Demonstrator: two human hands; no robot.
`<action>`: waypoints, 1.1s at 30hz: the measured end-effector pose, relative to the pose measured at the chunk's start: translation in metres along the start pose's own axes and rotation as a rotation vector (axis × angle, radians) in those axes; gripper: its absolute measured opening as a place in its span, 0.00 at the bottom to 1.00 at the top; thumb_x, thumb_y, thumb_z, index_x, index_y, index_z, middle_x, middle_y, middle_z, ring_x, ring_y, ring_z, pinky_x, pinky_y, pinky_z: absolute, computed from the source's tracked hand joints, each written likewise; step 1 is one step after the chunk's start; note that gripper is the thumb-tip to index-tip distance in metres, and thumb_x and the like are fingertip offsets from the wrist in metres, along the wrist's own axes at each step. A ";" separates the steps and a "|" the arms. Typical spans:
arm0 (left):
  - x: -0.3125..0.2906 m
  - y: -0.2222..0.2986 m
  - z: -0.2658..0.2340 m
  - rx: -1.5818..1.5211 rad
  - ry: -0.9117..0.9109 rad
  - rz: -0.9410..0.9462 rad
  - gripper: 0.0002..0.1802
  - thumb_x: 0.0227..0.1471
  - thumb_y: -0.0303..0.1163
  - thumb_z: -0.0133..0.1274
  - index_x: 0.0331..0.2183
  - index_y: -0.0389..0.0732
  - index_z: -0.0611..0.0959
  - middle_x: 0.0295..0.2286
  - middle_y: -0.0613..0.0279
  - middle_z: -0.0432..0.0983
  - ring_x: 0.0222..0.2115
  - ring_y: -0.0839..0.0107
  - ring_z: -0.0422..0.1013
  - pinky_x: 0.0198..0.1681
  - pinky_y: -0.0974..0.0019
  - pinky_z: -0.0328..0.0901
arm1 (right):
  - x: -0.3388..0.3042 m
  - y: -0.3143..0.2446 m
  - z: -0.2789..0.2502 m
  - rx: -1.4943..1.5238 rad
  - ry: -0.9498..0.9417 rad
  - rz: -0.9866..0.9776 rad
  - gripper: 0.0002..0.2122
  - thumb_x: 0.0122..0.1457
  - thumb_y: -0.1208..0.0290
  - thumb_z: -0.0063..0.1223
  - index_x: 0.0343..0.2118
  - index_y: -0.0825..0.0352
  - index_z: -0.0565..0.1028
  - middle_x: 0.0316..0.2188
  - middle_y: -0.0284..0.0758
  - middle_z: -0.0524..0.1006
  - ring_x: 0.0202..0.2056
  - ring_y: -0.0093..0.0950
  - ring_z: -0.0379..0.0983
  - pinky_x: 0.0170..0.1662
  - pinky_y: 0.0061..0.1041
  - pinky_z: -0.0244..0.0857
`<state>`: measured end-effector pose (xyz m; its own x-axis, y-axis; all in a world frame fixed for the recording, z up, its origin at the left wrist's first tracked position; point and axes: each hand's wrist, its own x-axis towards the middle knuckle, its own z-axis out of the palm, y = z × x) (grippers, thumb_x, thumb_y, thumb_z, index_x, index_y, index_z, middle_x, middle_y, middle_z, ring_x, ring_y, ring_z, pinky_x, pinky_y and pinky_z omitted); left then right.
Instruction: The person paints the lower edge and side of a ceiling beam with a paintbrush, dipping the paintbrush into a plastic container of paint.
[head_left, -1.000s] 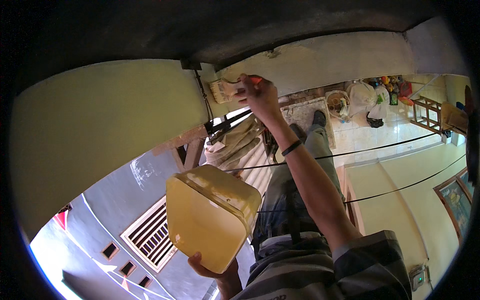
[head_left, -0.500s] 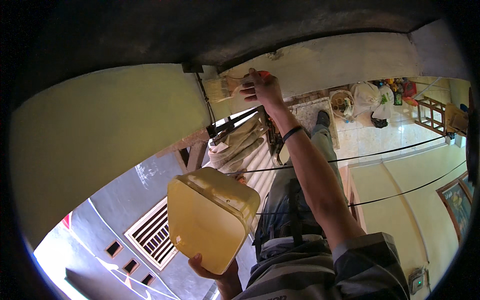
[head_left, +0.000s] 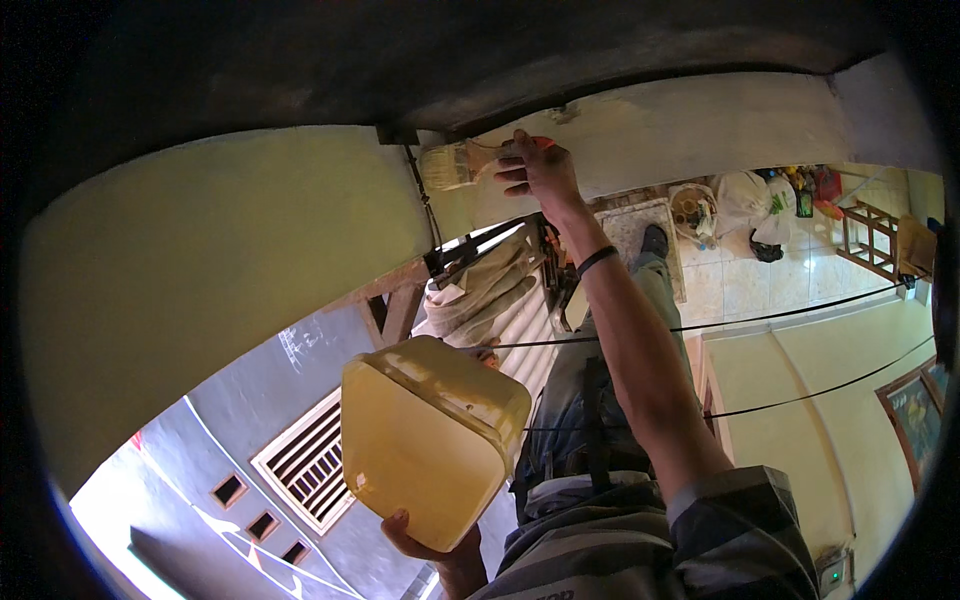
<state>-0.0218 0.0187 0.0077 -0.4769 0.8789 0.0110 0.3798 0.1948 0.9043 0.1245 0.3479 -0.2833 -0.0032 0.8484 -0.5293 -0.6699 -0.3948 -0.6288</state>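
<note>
Holding paintbrush [head_left: 462, 163] by its orange handle in my right hand [head_left: 535, 170] — light, soft bristles | left hand [head_left: 430, 540] cupping yellow paint tub [head_left: 425, 440] underneath — heavy, sloshy

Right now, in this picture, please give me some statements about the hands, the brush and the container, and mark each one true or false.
1. The right hand holds a paintbrush. True.
2. The brush's bristles point to the picture's right. False: they point left, against the pale yellow wall.
3. The left hand supports a yellow tub from below. True.
4. The tub is round and blue. False: it is squarish and yellow.
5. The right wrist is bare. False: it wears a dark band.
</note>
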 end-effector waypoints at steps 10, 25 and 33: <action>0.009 0.010 0.008 -0.570 0.167 -0.440 0.38 0.52 0.57 0.43 0.59 0.44 0.66 0.53 0.54 0.66 0.55 0.56 0.63 0.56 0.45 0.61 | 0.003 -0.019 0.026 -0.103 0.075 -0.097 0.20 0.64 0.55 0.51 0.39 0.74 0.76 0.26 0.40 0.80 0.26 0.30 0.81 0.24 0.25 0.77; 0.004 0.004 -0.005 -0.205 0.221 -0.343 0.32 0.58 0.53 0.39 0.58 0.44 0.64 0.54 0.54 0.64 0.55 0.58 0.63 0.54 0.47 0.66 | -0.004 -0.016 0.046 -0.539 0.010 -0.465 0.17 0.64 0.59 0.51 0.31 0.72 0.78 0.22 0.40 0.81 0.24 0.28 0.81 0.23 0.26 0.73; 0.013 0.003 -0.004 -0.482 0.163 -0.418 0.36 0.53 0.56 0.41 0.57 0.44 0.67 0.52 0.55 0.66 0.53 0.59 0.65 0.55 0.49 0.64 | 0.015 -0.010 0.067 -0.871 0.105 -0.953 0.11 0.63 0.66 0.51 0.34 0.70 0.79 0.24 0.43 0.81 0.25 0.29 0.81 0.26 0.30 0.73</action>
<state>-0.0299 0.0288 0.0119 -0.6354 0.6869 -0.3527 -0.2433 0.2554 0.9357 0.0813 0.3877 -0.2471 0.2897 0.9046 0.3127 0.3249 0.2144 -0.9211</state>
